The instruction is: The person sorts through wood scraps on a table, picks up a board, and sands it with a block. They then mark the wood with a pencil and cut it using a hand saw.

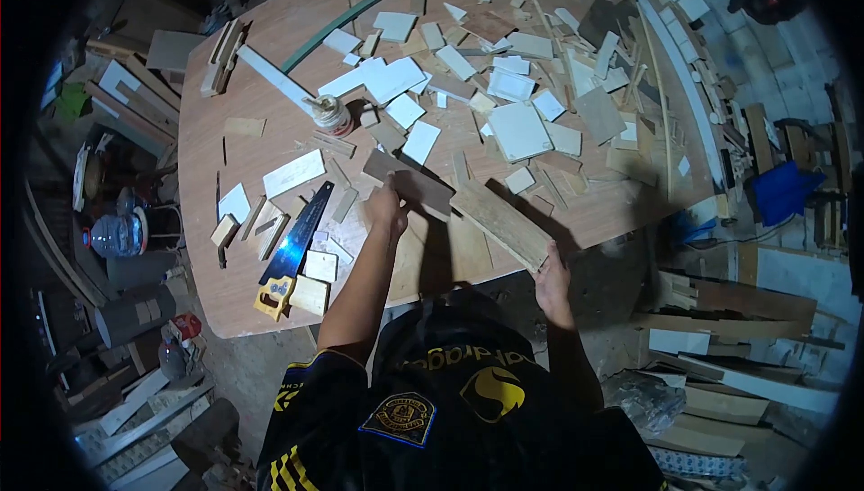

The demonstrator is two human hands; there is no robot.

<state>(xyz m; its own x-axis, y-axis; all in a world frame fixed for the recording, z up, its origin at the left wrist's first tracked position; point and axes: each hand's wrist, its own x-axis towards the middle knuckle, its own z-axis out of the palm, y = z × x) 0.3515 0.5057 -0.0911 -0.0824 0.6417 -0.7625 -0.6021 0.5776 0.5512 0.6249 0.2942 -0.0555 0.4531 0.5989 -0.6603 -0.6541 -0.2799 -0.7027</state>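
My left hand (387,207) is closed on a flat brown wooden board (409,183), held at a slant over the table. In my right hand (553,286) is the near end of a longer, lighter wooden plank (504,223). The plank's far end comes right up to the brown board's right end in this view. Left of my left forearm lies a handsaw (299,237) with a yellow handle, its blade pointing away from me. Small wood blocks (310,295) sit beside the saw handle.
White and brown board offcuts (520,131) cover much of the wooden table (205,221). A jar (331,116) with a brush-like stick stands left of centre. A green strip (351,21) lies at the back. Stacked boards (729,306) are on the right; a large water bottle (117,235) is at left.
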